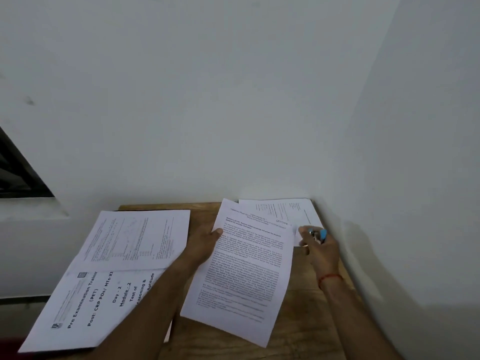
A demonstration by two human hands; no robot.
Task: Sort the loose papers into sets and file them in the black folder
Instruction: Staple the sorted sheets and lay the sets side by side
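- A wooden table [298, 320] is pushed into the corner of two plain white walls [233, 100], with a dark window [15, 172] at the far left.
- The left hand [205, 242] pinches a dense-text sheet [246, 268] by its left edge, thumb on top and fingers beneath. The page is lifted and tilted toward the eyes, probably so it can be read and matched to a set.
- The right hand [322, 250] has its fingers curled round a small blue and silver object [322, 235]. What it is cannot be made out. The hand hovers at the edge of the corner papers [285, 207], likely ready to draw the next page.
- On the left a cover sheet [91, 302] printed "Pre Examination Training" lies flat, and a second sheet [135, 240] overlaps its far end. This looks like a set being built.
- A dark edge [115, 210] peeks out from under that pile. It may be the black folder, though that is not certain.
- Count: two sheets showing on the left, one in hand, and at least one in the corner. Sorting seems to be midway, with nothing visibly filed yet.
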